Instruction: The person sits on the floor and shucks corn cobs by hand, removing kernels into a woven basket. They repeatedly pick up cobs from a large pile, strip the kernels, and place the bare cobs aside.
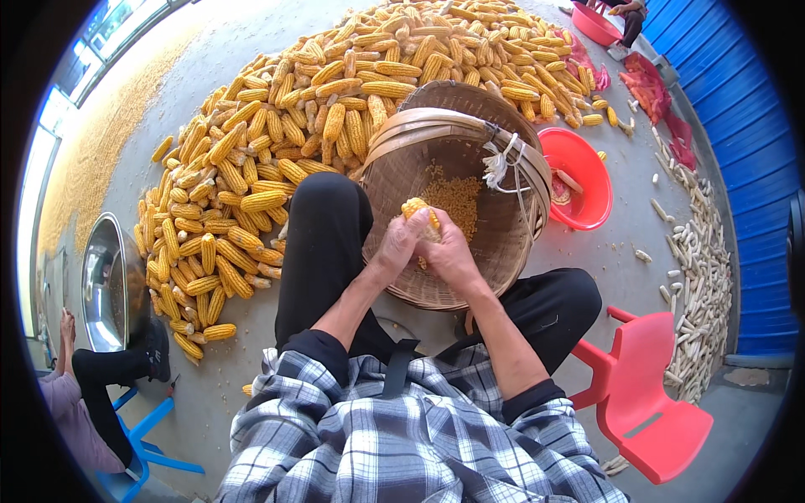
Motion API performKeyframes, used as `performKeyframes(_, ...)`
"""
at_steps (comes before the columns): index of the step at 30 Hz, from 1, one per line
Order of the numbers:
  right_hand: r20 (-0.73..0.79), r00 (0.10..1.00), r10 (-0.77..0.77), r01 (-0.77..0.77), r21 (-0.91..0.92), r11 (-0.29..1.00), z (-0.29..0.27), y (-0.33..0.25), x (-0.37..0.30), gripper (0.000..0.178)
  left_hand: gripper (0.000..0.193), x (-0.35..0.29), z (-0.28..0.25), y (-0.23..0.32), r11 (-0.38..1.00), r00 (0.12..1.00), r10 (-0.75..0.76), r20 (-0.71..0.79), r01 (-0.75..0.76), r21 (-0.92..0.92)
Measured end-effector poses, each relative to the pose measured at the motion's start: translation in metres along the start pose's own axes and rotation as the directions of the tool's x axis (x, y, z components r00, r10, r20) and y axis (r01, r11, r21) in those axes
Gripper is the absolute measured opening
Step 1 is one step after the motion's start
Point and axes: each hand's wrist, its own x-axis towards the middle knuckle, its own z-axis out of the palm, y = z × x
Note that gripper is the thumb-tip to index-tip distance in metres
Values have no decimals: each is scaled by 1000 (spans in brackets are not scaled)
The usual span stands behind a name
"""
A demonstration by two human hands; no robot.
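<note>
Over a woven bamboo basket [394, 180] between my knees, both my hands meet around one ear of corn [415, 205]. My left hand [397, 243] is closed on its left side, and my right hand [449, 256] grips it from the right. The upper end shows yellow kernels, with a paler stretch beside the fingers; the rest is hidden by my hands. Loose yellow kernels [453, 201] lie in the bottom of the basket. White strips are tied around its arched handle [453, 121].
A big heap of corn ears [335, 92] spreads ahead and left. A red basin [595, 184] sits right of the basket; stripped cobs [700, 277] line the blue wall [721, 92]. A red chair [641, 377] is right, a metal basin [105, 293] left. People sit far left and top right.
</note>
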Motion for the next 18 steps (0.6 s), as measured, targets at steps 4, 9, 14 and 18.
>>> performKeyframes(4,-15,1000,-16,16,-22,1000,-5,-6,-2,57,35,-4,7,6,996,1000,5,17,-4,-87)
performKeyframes(9,-142,958,-250,161,-454,876,-1,-10,-6,53,34,2,1,7,987,998,-58,-13,55,-150)
performKeyframes(14,16,952,-307,266,-541,798,-10,10,0,51,27,1,9,9,998,997,62,-51,-63,-19)
performKeyframes(18,98,985,-142,146,-36,989,-5,-5,-3,48,28,-4,1,13,991,999,10,42,-4,-130)
